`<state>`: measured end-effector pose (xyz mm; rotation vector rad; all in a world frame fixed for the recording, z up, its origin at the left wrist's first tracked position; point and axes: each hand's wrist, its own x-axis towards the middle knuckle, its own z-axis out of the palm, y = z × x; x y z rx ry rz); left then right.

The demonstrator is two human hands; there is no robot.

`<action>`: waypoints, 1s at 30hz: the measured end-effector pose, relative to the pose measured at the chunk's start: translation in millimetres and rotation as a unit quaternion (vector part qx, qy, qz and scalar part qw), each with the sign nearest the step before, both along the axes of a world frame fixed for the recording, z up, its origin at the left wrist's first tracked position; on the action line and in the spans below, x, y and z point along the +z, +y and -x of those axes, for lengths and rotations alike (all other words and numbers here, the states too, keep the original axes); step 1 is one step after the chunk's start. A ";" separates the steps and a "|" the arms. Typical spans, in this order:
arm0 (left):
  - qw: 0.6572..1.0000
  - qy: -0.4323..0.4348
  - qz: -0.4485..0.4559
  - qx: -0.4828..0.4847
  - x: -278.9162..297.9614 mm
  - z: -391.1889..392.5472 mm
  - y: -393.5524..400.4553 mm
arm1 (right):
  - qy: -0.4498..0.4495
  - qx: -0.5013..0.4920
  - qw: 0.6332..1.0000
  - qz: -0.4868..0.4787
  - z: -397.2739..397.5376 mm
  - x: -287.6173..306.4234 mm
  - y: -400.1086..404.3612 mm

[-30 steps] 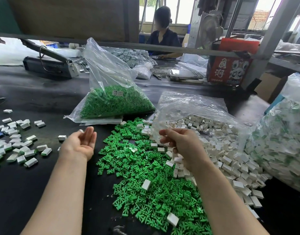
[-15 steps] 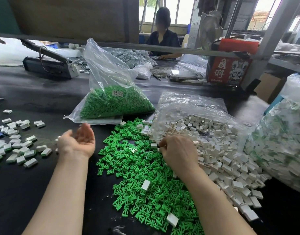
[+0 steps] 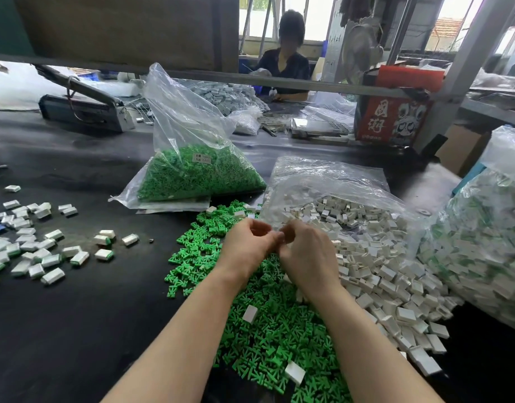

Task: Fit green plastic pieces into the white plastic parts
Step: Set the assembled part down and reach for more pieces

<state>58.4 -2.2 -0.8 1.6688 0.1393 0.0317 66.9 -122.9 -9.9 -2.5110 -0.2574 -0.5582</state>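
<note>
Biggest worry is the big stuff: the dark tabletop (image 3: 76, 330) is crowded, and the clear bag of finished parts (image 3: 483, 242) slumps at the right edge. If my elbow swings that way, I reckon it slides or spills into everything else.

Next, the bag of white plastic parts (image 3: 352, 228) lies open toward me and its contents already run into the loose pile of green plastic pieces (image 3: 265, 330) in the middle near the front edge. A few white ones sit on top of the green, so grabbing the wrong thing without looking is pretty likely. The sealed bag of green pieces (image 3: 192, 173) behind that is fine, no risk there.

The finished pieces (image 3: 41, 251) are scattered toward the left edge, well apart from my hands, so a careless toss could send one off the tabletop.

Smallest bit: my left hand (image 3: 247, 245) and right hand (image 3: 305, 254) meet over the green pile, fingers curled and pinching together on something tiny. I honestly can't see what's in there, it's hidden. If the green piece goes in crooked, it probably jams or pops out.
</note>
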 end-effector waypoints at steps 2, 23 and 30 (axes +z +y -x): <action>0.999 0.012 0.047 0.022 -0.9 -1.4 0.1 | 0.010 0.005 0.999 -0.050 1.3 0.4 0.7; 0.965 -0.070 0.251 0.019 4.4 -9.4 37.6 | 0.197 0.153 0.953 0.173 14.0 20.1 15.1; 0.943 -0.082 0.318 -0.057 8.5 -6.5 37.1 | 0.169 0.152 0.955 0.192 13.8 16.7 16.0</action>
